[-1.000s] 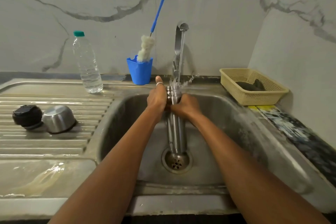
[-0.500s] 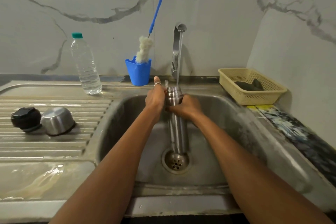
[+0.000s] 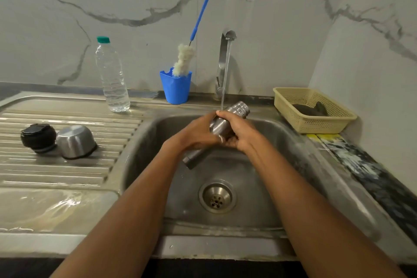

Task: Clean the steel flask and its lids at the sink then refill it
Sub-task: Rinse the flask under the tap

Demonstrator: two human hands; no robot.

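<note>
**Setting.** Grey-veined marble-look wall behind a stainless sink (image 3: 140, 142). A ribbed drainboard (image 3: 67, 169) takes up the left of the frame.

**Steel flask** (image 3: 239, 109). Centre frame, held tilted over the basin. The open threaded neck points to the upper right and the base to the lower left, above the drain (image 3: 217, 196).
- Handling, as judged: rigid, smooth and wet, so likely slippery. Whether there is water inside, and so its weight, cannot be told.
- Best hold: mid-body, with a palm wrapped round it. The ridge under the neck should stop a slide.

**Left hand** (image 3: 196, 135). Fingers curled round the flask's middle.

**Right hand** (image 3: 239, 131). Fingers clasped on the upper body, just below the neck.

**Tap** (image 3: 223, 58). Running. A thin stream (image 3: 225, 79) lands by the right hand's fingertips, near the neck.

**Lids.** Black stopper (image 3: 38, 137) and steel cup lid (image 3: 75, 142), touching each other on the drainboard at middle left, well apart from the flask.

**Sundries.**
- Blue cup (image 3: 176, 87) holding a long-handled brush (image 3: 184, 61), left of the tap.
- Capped water bottle (image 3: 112, 79), further left.
- Cream basket (image 3: 316, 124) at right, with a dark item inside that cannot be identified.
</note>
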